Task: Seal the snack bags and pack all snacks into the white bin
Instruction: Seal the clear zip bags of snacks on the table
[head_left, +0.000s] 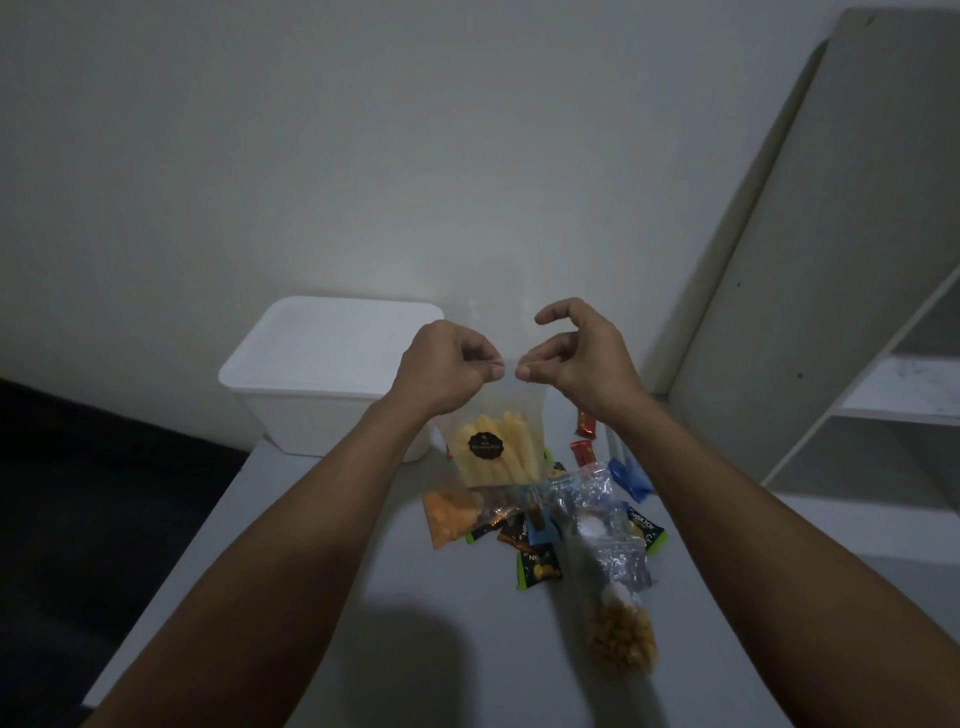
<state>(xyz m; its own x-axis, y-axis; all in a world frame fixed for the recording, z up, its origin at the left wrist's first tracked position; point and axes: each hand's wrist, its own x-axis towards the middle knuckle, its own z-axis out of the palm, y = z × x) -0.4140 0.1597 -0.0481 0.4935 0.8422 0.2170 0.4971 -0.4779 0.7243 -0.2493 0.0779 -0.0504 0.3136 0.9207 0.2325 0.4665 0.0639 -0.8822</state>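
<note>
Both hands up over the middle of the surface (322, 519), pinching the top edge of a clear bag of yellow sticks (493, 447). Left hand (447, 364) closed, thumb and forefinger clamped on the left part of the strip. Right hand (576, 358) pinches the right part with thumb and forefinger, other fingers curled loose above. Fingertips of the two hands nearly touching. Bag hangs upright, black round label facing the camera; can't tell if its bottom touches the surface.

White bin (332, 374) at far left of the surface, just left of the bag. From here its top reads as flat white; can't tell whether a lid is on.

The remaining snacks lie in a pile near of the bag: orange snack bag (449, 517) on the left, dark small packets (537, 564) in the middle, crumpled clear bags (597, 519), bag of brown nuts (621, 644) nearest, two red wrapped pieces (583, 441) and a blue wrapper (628, 478) to the right.

White shelf unit (883, 405) at far right.
</note>
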